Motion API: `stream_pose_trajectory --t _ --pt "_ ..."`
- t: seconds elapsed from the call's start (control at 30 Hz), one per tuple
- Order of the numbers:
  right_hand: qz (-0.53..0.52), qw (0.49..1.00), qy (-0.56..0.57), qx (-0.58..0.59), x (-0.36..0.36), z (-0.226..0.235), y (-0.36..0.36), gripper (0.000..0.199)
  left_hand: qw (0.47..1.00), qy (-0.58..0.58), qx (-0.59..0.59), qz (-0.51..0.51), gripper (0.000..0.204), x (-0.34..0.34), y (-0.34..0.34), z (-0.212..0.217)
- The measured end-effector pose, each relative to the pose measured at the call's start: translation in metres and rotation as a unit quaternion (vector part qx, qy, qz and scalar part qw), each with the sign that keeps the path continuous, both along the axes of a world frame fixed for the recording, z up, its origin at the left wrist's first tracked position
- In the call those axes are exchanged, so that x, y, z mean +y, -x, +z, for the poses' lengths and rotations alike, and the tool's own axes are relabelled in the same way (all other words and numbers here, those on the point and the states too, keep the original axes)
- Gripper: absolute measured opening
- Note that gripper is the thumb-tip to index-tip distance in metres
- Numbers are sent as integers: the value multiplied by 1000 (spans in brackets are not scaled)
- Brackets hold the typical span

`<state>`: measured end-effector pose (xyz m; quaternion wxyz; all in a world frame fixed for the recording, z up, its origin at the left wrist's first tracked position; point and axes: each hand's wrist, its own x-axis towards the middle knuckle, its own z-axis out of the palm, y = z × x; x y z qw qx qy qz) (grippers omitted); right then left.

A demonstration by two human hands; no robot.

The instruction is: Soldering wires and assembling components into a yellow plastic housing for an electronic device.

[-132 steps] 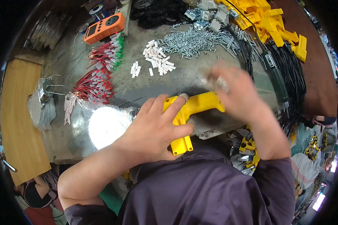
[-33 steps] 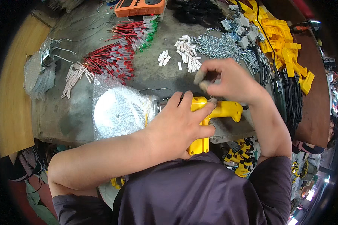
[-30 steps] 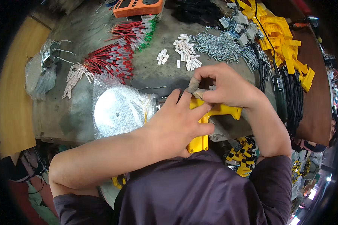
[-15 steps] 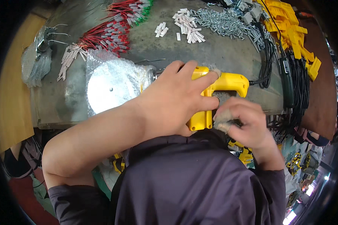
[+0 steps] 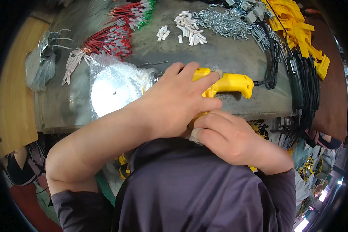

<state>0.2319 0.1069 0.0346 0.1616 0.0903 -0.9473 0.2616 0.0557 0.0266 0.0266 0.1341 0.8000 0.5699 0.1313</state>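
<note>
A yellow corded power tool (image 5: 236, 83) lies across the near edge of the table, its curved handle toward the right. My left hand (image 5: 178, 100) is wrapped over the tool's body, gripping it from above. At the tool's near end, my right hand (image 5: 228, 135) is closed with its fingertips pressed against the yellow housing. Whatever those fingers may hold is hidden. Wrappings cover some fingertips on both hands. Left of the tool, next to my left forearm, is a round white plate (image 5: 113, 92) in bubble wrap. A metal neck shows between the plate and my left hand.
Red-and-green wired indicator lights (image 5: 116, 38) lie at the far left, near a bubble-wrapped metal part (image 5: 44, 58). White strips (image 5: 191, 29) and a heap of screws (image 5: 224, 24) lie farther back. Yellow plastic parts (image 5: 297, 31), black cables (image 5: 309, 85) and a slim dark screwdriver-like tool (image 5: 294, 83) occupy the right.
My right hand has moved left and in, from beside the tool to its near end, where it now covers the housing. The left hand keeps its grip; the view has shifted slightly.
</note>
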Motion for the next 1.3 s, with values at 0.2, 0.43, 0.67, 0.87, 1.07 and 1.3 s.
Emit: stream_pose_trajectory --t 0.2,0.43,0.67,0.87,1.07,1.3 --pt "-56 996 -66 -25 41 24 -3 20 1000 7 6 6 53 -3 3 1" --pt "-272 955 -22 -117 96 10 -24 32 999 17 32 -14 55 3 0 9" --pt "-227 927 232 -186 128 2 -5 34 999 15 42 -5 66 4 0 7" --pt "-276 950 113 -90 172 -21 38 33 999 47 21 -14 69 6 0 20" --pt "-249 956 -150 -38 183 -49 49 33 999 40 21 -13 65 9 -3 19" --pt "-215 928 299 -62 125 -18 -10 40 999 29 42 8 55 8 -3 13"
